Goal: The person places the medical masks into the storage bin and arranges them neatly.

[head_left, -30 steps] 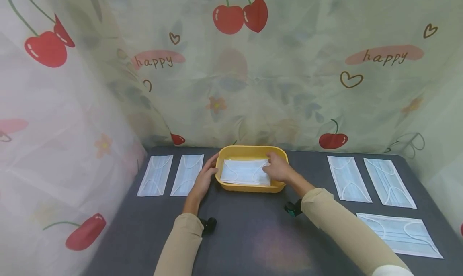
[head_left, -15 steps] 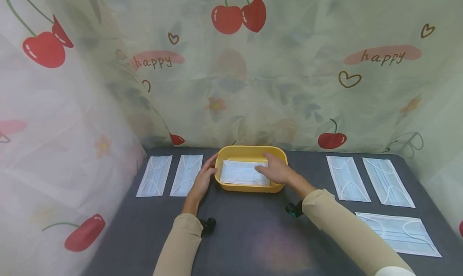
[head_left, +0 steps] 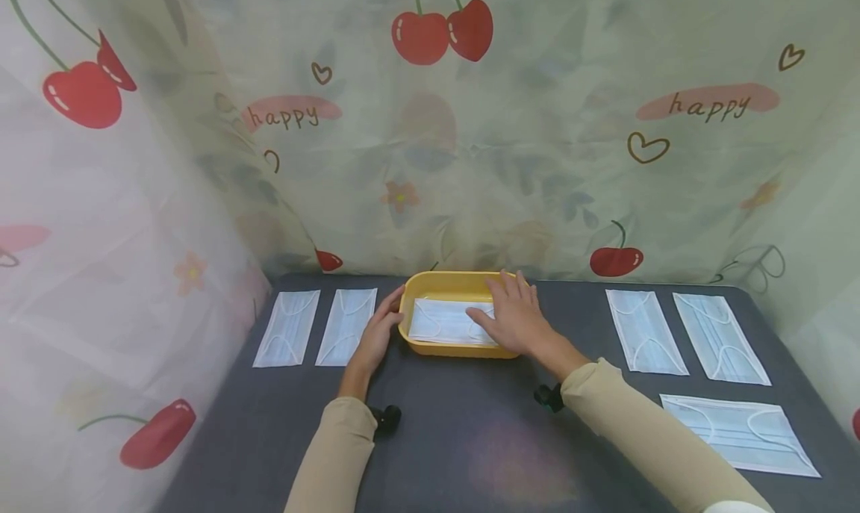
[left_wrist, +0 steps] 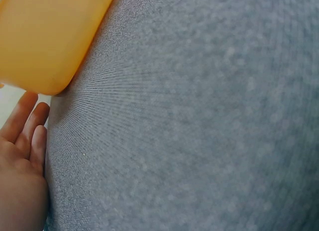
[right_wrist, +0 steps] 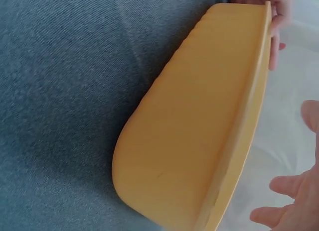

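Note:
A yellow plastic basket [head_left: 463, 350] stands at the far middle of the table, with white-blue face masks [head_left: 443, 321] lying flat inside. My left hand [head_left: 375, 340] rests along the basket's left end, fingers extended; the left wrist view shows its fingertips [left_wrist: 31, 97] right at the basket wall [left_wrist: 52, 37]. Over the right end is my right hand [head_left: 519, 320], fingers spread and holding nothing, hiding the right part of the masks. In the right wrist view its fingers [right_wrist: 286, 185] are above the rim, apart from the basket's side [right_wrist: 194, 106].
Two face masks lie left of the basket, the nearer one [head_left: 346, 326] beside my left hand. On the right lie two upright masks [head_left: 646, 332] and a sideways one [head_left: 746, 434] nearer the front. A printed curtain [head_left: 537, 162] stands behind the dark grey table [head_left: 457, 438].
My right hand has let go of the masks in the basket, with its fingers now lifted and spread over the right rim. My left hand has stayed at the left end.

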Action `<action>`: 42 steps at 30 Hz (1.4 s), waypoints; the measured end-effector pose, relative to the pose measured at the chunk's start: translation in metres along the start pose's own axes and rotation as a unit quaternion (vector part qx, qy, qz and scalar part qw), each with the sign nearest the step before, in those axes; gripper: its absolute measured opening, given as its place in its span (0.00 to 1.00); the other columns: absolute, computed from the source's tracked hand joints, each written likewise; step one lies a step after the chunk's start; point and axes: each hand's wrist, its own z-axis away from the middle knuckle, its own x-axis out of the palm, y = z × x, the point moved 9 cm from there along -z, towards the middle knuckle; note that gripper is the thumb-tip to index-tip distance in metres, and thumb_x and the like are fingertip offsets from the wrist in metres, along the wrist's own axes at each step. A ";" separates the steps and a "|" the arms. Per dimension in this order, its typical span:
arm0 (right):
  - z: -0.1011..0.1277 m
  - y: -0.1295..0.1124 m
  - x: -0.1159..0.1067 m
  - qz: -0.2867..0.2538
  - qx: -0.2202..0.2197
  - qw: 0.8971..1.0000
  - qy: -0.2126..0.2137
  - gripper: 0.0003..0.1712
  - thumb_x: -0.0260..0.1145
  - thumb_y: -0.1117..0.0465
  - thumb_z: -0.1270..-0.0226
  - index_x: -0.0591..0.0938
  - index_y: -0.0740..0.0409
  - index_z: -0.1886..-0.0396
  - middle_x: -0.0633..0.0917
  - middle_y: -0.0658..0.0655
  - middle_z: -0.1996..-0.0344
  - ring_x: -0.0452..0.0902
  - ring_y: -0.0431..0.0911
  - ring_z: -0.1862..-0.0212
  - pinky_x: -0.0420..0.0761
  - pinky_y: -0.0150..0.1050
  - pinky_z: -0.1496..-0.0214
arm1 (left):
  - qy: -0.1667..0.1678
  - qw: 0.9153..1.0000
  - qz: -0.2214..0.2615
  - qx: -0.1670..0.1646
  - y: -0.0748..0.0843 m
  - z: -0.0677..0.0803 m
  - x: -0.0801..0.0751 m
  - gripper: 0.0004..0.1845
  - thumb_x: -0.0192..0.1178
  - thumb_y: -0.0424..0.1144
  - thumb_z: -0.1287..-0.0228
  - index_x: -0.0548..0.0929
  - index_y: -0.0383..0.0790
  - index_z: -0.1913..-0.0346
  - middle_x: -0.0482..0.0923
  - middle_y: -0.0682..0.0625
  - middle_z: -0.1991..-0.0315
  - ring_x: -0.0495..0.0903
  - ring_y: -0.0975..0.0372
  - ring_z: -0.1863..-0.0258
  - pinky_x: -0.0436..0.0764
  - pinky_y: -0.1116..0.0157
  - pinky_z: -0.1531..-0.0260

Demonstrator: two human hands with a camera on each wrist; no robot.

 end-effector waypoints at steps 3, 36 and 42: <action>0.000 0.002 0.001 0.017 0.001 1.000 0.011 0.49 0.50 0.30 0.26 0.57 0.57 0.19 0.48 0.68 0.18 0.34 0.69 0.18 0.39 0.70 0.20 | 0.001 1.000 0.001 0.002 -0.001 0.000 0.000 0.30 0.47 0.42 0.28 0.67 0.65 0.25 0.69 0.49 0.26 0.61 0.54 0.22 0.49 0.43 0.20; 0.022 0.048 -0.017 0.079 0.030 0.995 0.049 0.53 0.50 0.28 0.28 0.51 0.55 0.17 0.45 0.68 0.18 0.34 0.71 0.18 0.35 0.74 0.23 | -0.006 1.000 0.012 0.003 0.000 0.002 -0.001 0.28 0.49 0.43 0.26 0.68 0.65 0.26 0.71 0.48 0.27 0.63 0.52 0.23 0.50 0.43 0.20; 0.025 0.053 -0.020 0.091 0.034 0.994 0.056 0.52 0.51 0.29 0.29 0.52 0.56 0.17 0.47 0.69 0.18 0.36 0.72 0.19 0.37 0.75 0.23 | -0.009 1.000 0.016 0.008 0.000 0.002 -0.001 0.28 0.49 0.42 0.26 0.68 0.64 0.26 0.70 0.48 0.26 0.63 0.52 0.22 0.51 0.43 0.20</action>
